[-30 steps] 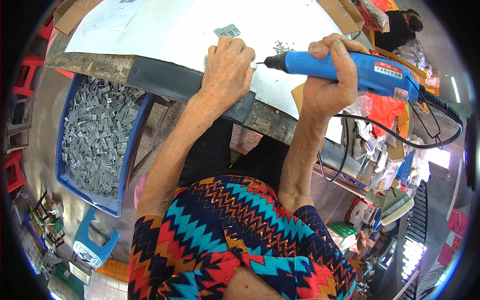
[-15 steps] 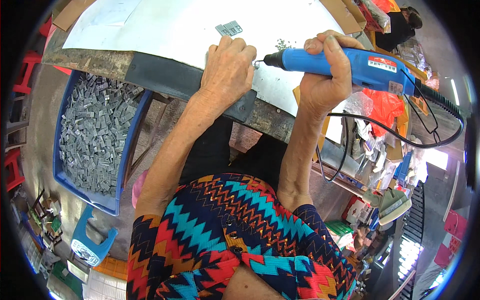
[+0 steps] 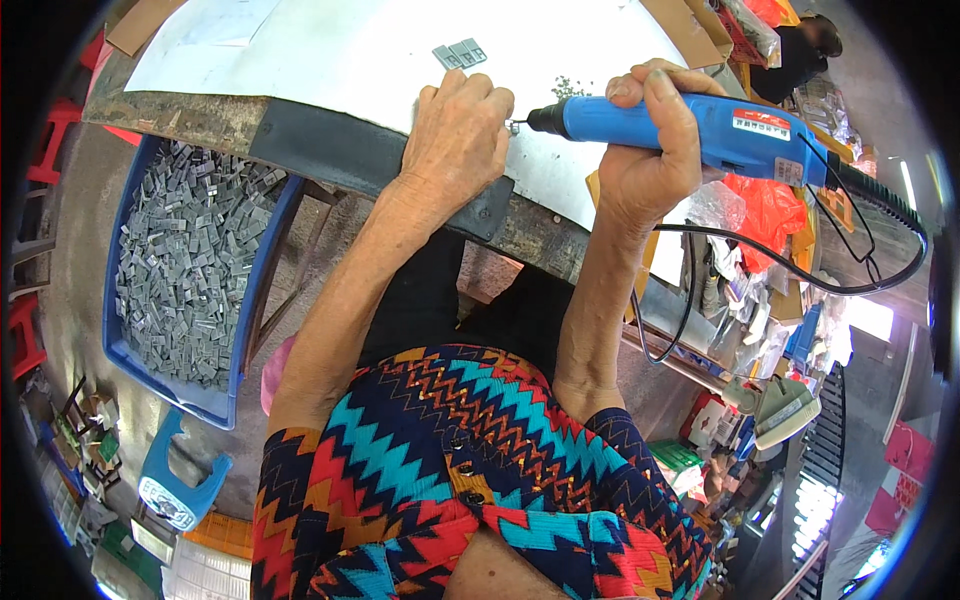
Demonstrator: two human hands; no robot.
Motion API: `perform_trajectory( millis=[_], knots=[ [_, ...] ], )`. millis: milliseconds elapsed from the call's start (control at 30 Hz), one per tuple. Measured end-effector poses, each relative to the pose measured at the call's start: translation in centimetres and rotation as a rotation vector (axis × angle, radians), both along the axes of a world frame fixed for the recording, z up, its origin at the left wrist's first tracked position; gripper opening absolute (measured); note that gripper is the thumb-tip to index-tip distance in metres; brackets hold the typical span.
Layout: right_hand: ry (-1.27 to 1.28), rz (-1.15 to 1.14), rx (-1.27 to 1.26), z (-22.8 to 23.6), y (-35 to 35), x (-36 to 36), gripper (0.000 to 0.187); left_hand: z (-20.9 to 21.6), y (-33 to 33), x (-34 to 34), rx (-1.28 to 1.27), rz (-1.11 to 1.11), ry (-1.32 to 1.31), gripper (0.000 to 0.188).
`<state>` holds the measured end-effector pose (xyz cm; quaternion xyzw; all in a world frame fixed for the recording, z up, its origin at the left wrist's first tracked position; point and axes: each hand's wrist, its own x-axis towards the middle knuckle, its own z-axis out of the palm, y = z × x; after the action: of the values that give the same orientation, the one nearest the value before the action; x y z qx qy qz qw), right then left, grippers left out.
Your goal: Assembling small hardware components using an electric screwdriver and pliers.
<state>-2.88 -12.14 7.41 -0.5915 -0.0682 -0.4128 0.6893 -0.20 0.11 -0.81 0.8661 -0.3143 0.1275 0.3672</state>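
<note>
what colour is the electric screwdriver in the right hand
Blue, with a black tip and black cord; the electric screwdriver shows best in the head view, gripped by the right hand.

I see both my forearms rising from the lower middle of the view, bare from the short patterned sleeves upward, and spreading slightly toward twelve o'clock. My left hand (image 3: 455, 140) lies at about eleven o'clock from centre, palm down, knuckles toward me, the fingers curled and bunched together at their tips, the wrist bent a little back. My right hand (image 3: 650, 145) sits at about one o'clock, just beside the left and apart from it, closed in a full fist-like grasp with the thumb on top and the fingers wrapped under. The right forearm stands almost straight up; the left slants in from seven o'clock.
</note>
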Motion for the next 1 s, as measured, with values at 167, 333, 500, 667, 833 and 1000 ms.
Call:
perform_trajectory(
  millis=[167, 333, 500, 667, 833, 1000],
  knots=[
    [0.001, 0.022, 0.019, 0.1, 0.2, 0.0, 0.025, 0.1, 0.0, 0.0, -0.001, -0.002, 0.016, 0.010],
    [-0.013, 0.070, 0.025, 0.1, 0.1, 0.1, 0.024, 0.0, -0.1, 0.3, -0.017, -0.025, 0.072, 0.009],
    [0.042, 0.172, -0.063, 0.6, -0.1, 0.6, 0.018, 0.2, -0.1, 0.4, -0.047, -0.045, 0.098, 0.009],
    [0.026, 0.320, -0.211, 0.9, -0.5, 1.9, 0.012, 0.9, -0.1, 0.5, -0.025, -0.048, 0.194, 0.012],
    [-0.236, 0.481, -0.161, -0.6, -0.1, 4.7, 0.020, 1.1, -0.4, 0.6, -0.055, -0.080, 0.206, 0.007],
    [0.162, 0.225, -0.220, 2.2, 2.1, 1.6, 0.024, 0.4, 0.1, 0.8, -0.088, -0.080, 0.226, 0.007]
  ],
)
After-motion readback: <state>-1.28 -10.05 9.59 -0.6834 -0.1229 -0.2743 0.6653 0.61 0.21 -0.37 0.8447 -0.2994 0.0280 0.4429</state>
